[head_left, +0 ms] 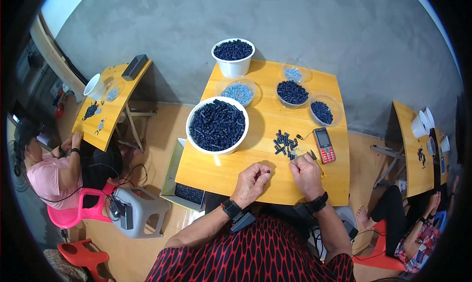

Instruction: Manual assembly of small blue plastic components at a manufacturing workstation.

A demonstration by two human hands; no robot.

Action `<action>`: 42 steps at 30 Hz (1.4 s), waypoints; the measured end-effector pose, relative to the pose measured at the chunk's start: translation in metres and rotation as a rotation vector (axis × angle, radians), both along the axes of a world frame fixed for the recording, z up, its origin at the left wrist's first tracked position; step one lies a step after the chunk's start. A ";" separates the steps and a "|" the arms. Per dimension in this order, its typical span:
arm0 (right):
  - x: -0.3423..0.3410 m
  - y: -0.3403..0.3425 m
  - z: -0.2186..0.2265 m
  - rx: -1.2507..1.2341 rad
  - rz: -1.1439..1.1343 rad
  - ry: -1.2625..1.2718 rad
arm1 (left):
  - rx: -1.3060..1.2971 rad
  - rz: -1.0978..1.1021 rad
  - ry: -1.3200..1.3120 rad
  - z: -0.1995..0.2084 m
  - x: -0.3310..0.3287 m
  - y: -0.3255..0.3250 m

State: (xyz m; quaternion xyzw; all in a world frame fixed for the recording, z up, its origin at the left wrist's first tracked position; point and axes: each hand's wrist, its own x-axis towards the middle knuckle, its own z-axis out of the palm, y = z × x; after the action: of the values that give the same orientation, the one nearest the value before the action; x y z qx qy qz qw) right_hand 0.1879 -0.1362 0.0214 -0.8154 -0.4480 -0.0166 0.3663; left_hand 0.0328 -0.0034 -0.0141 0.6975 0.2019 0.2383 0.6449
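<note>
My left hand (251,184) is closed in a pinch near the table's front edge, with a small dark plastic piece (268,172) at its fingertips. To its right, my right hand (308,177) has its fingers drawn together; what they hold, if anything, is hidden. Just beyond them lie a loose pile of short black tubular pieces (284,143) and a few tiny pale bits (298,158). A slim yellow-and-black tool (322,171) rests beside the right hand. Past it lies a red-and-black keypad phone (324,145).
A large white tub (190,141) of black pieces stands left on the wooden table (265,105), another white tub (233,68) behind it. Clear bowls (339,115) hold black pieces or small silvery parts. People sit at side tables (115,109). An open box (169,183) is on the floor.
</note>
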 end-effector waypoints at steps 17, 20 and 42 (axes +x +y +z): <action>-0.033 0.006 -0.005 0.210 0.165 0.716 | -0.214 -0.075 0.010 0.002 -0.002 0.006; -0.036 0.009 -0.007 0.202 0.164 0.916 | -0.224 -0.084 0.013 0.004 -0.002 0.006; -0.023 0.031 -0.006 0.246 0.285 0.829 | -0.431 -0.121 -0.048 -0.004 -0.001 0.014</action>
State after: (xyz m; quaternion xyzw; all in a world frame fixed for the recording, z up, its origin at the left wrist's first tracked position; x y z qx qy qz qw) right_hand 0.1652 -0.1048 0.0153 -0.6338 -0.3662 0.3086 0.6074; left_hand 0.0318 0.0104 -0.0184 0.5485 0.1907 0.1672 0.7967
